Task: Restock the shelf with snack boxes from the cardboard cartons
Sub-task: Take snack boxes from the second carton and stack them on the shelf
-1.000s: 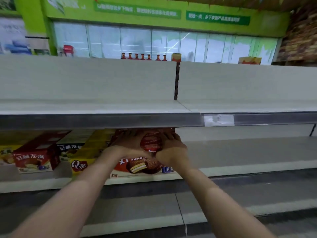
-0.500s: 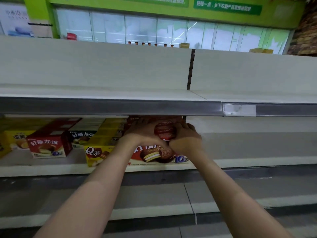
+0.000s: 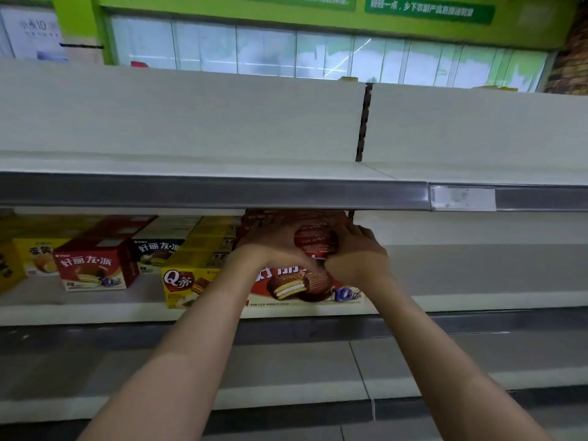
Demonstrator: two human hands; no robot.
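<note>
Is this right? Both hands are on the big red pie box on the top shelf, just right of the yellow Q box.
Not quite. The head view shows both the left hand and the right hand on the big red pie box, right of the yellow Q box, but it sits on the second shelf, under the top one.

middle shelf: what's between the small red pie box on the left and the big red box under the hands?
Head view: a dark pie box set further back, then a yellow Q box at the shelf's front.

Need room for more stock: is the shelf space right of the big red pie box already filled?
No, the white shelf right of the big red pie box shows bare board.
</note>
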